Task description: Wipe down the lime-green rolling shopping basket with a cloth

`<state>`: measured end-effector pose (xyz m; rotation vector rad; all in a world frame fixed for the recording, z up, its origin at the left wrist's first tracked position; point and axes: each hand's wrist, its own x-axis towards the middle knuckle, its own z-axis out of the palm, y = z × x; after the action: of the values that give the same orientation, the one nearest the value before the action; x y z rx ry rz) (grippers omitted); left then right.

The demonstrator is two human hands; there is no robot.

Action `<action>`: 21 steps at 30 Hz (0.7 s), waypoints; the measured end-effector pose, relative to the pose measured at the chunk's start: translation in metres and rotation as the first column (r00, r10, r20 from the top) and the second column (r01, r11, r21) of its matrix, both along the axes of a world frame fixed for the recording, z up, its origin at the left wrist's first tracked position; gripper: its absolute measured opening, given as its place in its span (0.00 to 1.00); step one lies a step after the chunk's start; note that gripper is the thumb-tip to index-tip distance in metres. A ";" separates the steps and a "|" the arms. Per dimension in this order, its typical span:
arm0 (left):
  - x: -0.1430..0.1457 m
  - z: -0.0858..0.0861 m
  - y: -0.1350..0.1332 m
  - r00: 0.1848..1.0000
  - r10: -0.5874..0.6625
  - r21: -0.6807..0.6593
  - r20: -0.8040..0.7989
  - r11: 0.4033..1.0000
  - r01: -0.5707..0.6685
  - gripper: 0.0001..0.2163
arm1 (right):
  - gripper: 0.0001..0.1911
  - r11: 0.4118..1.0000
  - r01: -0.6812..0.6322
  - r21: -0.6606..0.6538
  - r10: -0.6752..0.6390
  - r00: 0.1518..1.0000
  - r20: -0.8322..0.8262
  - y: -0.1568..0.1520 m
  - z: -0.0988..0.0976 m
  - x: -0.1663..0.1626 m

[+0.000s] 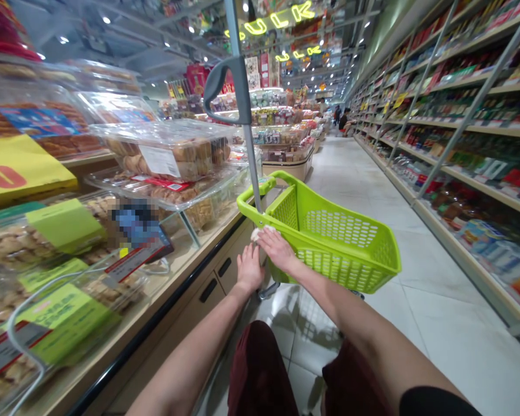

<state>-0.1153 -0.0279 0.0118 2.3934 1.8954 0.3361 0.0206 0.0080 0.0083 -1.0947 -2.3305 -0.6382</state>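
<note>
A bright green plastic shopping cart, with perforated basket walls, stands ahead of me. My right hand presses a crumpled white wipe against its side, just below the handle bar. Only a small part of the wipe shows past the fingers. Close by on the left, my left hand reaches up beside the cart with its fingers stretched out, and nothing shows in it. From the cart's handle end a grey pole rises, with a dark grey loop grip on it.
A display counter on the left carries clear boxes of pastries, price cards and a small screen. Stocked shelves line the right side. The tiled aisle runs between them, with people far off.
</note>
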 end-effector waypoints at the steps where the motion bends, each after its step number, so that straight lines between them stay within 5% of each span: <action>1: 0.002 0.002 0.001 1.000 -0.001 0.023 -0.002 1.000 0.001 0.31 | 0.19 1.000 0.005 0.027 -0.005 1.000 -0.024 0.005 0.010 -0.002; 4: 0.008 0.004 -0.002 1.000 -0.024 0.056 -0.013 0.998 0.025 0.31 | 0.19 0.999 0.047 0.008 -0.047 0.999 -0.003 0.012 0.012 0.001; 9: 0.008 0.001 -0.016 0.996 -0.084 0.041 -0.042 0.995 0.086 0.31 | 0.17 0.978 0.130 -0.166 -0.109 0.985 0.132 -0.016 -0.047 0.023; 11: 0.008 0.000 -0.016 0.996 -0.077 0.029 -0.048 0.997 0.078 0.31 | 0.17 0.976 0.127 -0.177 -0.107 0.987 0.118 -0.029 -0.055 0.031; 18: 0.029 0.009 -0.011 0.994 -0.104 0.029 -0.035 0.994 0.105 0.32 | 0.22 0.993 0.112 0.048 -0.107 0.989 -0.100 -0.025 -0.002 0.058; 21: 0.041 0.010 -0.018 0.988 -0.153 0.049 -0.034 0.987 0.155 0.32 | 0.23 0.993 0.114 0.010 -0.113 0.991 -0.073 -0.023 -0.016 0.069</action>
<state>-0.0744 -0.0455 0.0215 2.5730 1.7197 0.3439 0.0894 -0.0153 -0.0079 -1.2313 -2.2117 -0.6443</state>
